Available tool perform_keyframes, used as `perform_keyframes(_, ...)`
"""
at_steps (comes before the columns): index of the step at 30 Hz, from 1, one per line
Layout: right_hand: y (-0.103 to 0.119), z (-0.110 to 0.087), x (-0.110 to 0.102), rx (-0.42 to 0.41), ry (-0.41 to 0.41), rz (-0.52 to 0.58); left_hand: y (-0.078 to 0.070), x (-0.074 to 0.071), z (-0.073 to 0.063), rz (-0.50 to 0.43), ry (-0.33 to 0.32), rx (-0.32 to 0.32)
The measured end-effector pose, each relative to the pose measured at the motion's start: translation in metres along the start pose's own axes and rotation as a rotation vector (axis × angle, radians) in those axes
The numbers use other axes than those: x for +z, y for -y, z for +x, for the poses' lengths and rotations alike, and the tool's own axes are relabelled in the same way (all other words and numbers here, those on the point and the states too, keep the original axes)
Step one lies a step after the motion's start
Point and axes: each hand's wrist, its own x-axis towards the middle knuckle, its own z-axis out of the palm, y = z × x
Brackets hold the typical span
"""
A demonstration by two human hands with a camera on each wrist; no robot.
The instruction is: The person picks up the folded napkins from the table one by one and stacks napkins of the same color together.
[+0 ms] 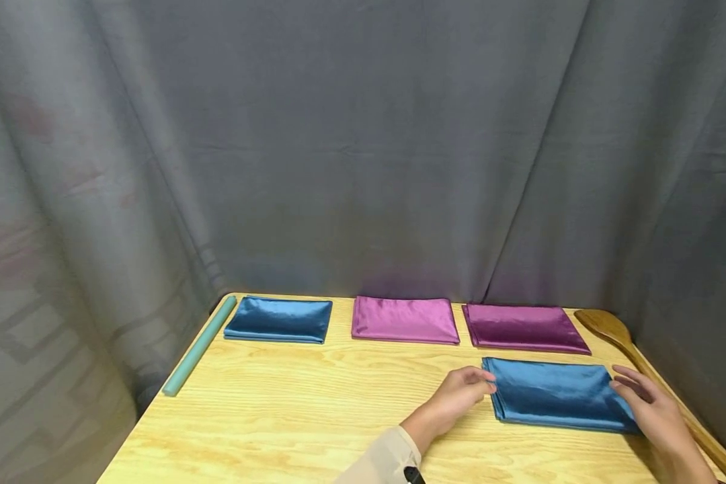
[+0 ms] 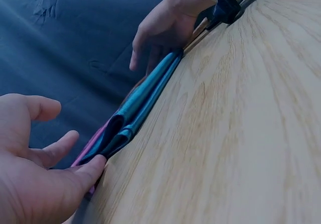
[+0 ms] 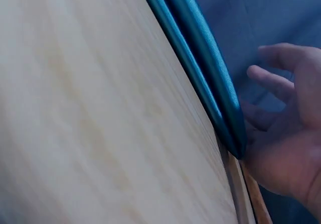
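A folded shiny blue cloth (image 1: 559, 396) lies on the near right of the wooden table, its stacked folds (image 2: 120, 133) showing end-on in the left wrist view. My left hand (image 1: 460, 396) is at the cloth's left edge; in the left wrist view, one fingertip touches the folds while the other fingers (image 2: 42, 108) stand apart. At the opposite end, my right hand (image 1: 656, 410) has its fingers loosely spread over the right edge. The right wrist view shows that hand (image 3: 286, 133) beside the cloth's end (image 3: 210, 78), with its fingers not curled round it.
Along the back lie another folded blue cloth (image 1: 278, 320), a folded pink cloth (image 1: 405, 320) and a folded dark magenta cloth (image 1: 523, 328). A green rod (image 1: 199, 346) lies by the left edge. A long wooden spoon (image 1: 611, 329) runs along the right edge, beside grey curtains (image 1: 363, 148).
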Motion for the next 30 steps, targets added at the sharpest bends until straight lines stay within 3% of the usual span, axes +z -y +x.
perform_keyframes(5, -0.002, -0.001, 0.002, 0.046, -0.018, 0.035, 0.002, 0.005, 0.004, -0.095, -0.042, -0.011)
perform_keyframes(16, -0.007, -0.003, 0.011, 0.000, -0.081, 0.098, 0.001, 0.016, 0.006, -0.225, -0.080, -0.049)
perform_keyframes(22, -0.005, -0.004, 0.010, 0.034, -0.080, 0.096, 0.002, 0.017, 0.004, -0.192, -0.051, -0.048)
perform_keyframes(30, -0.002, -0.005, 0.010, 0.045, -0.079, 0.073, -0.005, 0.024, -0.004, -0.036, -0.086, -0.058)
